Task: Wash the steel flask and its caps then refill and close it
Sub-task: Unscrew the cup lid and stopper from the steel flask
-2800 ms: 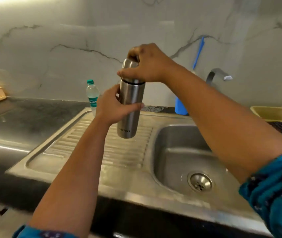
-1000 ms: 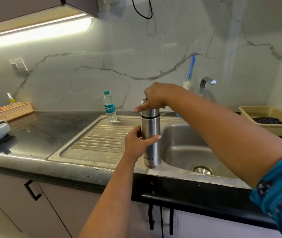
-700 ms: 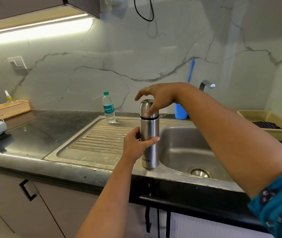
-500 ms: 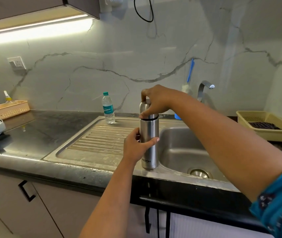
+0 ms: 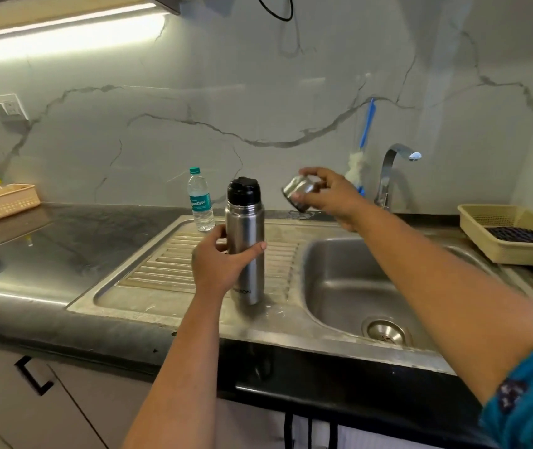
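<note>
- My left hand (image 5: pixel 218 270) grips the steel flask (image 5: pixel 245 251) upright on the sink (image 5: pixel 193 306) drainboard, to steady it.
- My right hand (image 5: pixel 330 196) pinches the outer cap (image 5: pixel 299 192), lifted right of the flask, exposing the black inner cap (image 5: pixel 244 191).

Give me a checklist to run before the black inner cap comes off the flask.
1. Steel outer cap off and held in right hand: ok.
2. Flask upright on the drainboard, gripped by left hand: ok.
3. Black inner cap exposed and reachable: ok.
4. Right hand free to unscrew it: not ok.
5. Sink basin free for washing: ok.
6. Flask contents: cannot tell.
</note>
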### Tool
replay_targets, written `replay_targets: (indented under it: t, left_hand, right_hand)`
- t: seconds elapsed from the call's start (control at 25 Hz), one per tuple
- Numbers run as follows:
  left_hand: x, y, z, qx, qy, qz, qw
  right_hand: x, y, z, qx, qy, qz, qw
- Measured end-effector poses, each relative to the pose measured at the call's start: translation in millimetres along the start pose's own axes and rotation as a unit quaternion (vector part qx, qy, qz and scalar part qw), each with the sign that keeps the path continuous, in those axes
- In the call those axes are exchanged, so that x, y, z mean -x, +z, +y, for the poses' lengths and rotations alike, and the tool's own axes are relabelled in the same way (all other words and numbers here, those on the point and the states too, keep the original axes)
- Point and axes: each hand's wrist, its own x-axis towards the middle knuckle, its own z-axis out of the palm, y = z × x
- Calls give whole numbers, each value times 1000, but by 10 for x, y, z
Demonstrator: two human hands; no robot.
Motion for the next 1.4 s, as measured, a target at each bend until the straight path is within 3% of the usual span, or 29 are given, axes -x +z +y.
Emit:
replay_targets:
  t: [0.2, 0.68, 0.8, 0.96, 1.04, 1.2, 1.28, 1.4]
  left_hand:
    - [-261, -49, -277, 7, -39, 42, 998]
    - [-333, 63, -509, 1, -2, 66, 998]
    - [-298, 50, -526, -3, 10, 59, 998]
    - [-254, 27, -516, -5, 14, 59, 998]
    - [-241, 17, -509, 1, 5, 59, 998]
    - [-228, 22, -527, 8, -4, 67, 998]
    - [-220, 22, -529, 10, -7, 68, 998]
    - [-249, 15, -526, 10, -4, 57, 998]
  right_hand:
    - [-347, 432, 760, 229, 45, 30, 972]
    - [-785, 913, 1481, 358, 69, -12, 931]
    - [-819, 892, 1062, 356, 44, -6, 933]
    - [-702, 842, -278, 261, -123, 47, 956]
    - [-564, 978, -815, 325, -184, -17, 928]
    - [-441, 1337, -1073, 594, -152, -83, 786]
    - [-460, 1374, -1070, 604, -137, -104, 778]
    - [-510, 1350, -1035, 570, -128, -123, 802]
